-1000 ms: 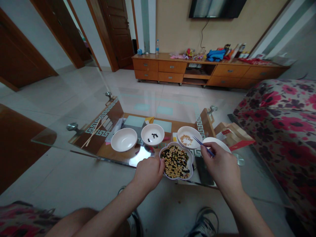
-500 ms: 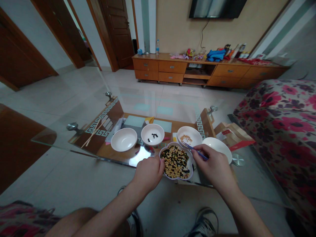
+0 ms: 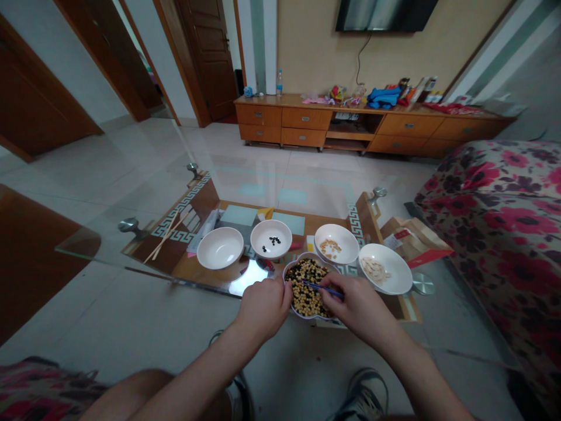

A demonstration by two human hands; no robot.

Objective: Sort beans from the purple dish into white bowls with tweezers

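Note:
A lilac flower-shaped bowl [image 3: 293,268] of mixed yellow and dark beans sits at the near edge of the glass table [image 3: 131,234]. My left hand [image 3: 263,307] is closed on its left rim. My right hand [image 3: 357,307] pinches blue tweezers [image 3: 319,287], tips down among the beans. Behind stand several white bowls: an empty one [image 3: 220,248], one with a few black beans [image 3: 271,238], one with pale beans [image 3: 336,244] and one with pale seeds [image 3: 384,268].
Wooden chopsticks [image 3: 169,233] lie at the table's left on the shelf below the glass. A cardboard box [image 3: 412,237] lies right of the bowls. A floral sofa [image 3: 504,234] fills the right. A wooden TV cabinet [image 3: 368,126] stands against the far wall.
My right hand moved left and down from over the pale-bean bowl, bringing the tweezers into the mixed beans. The seed bowl is now uncovered. The left hand stayed put.

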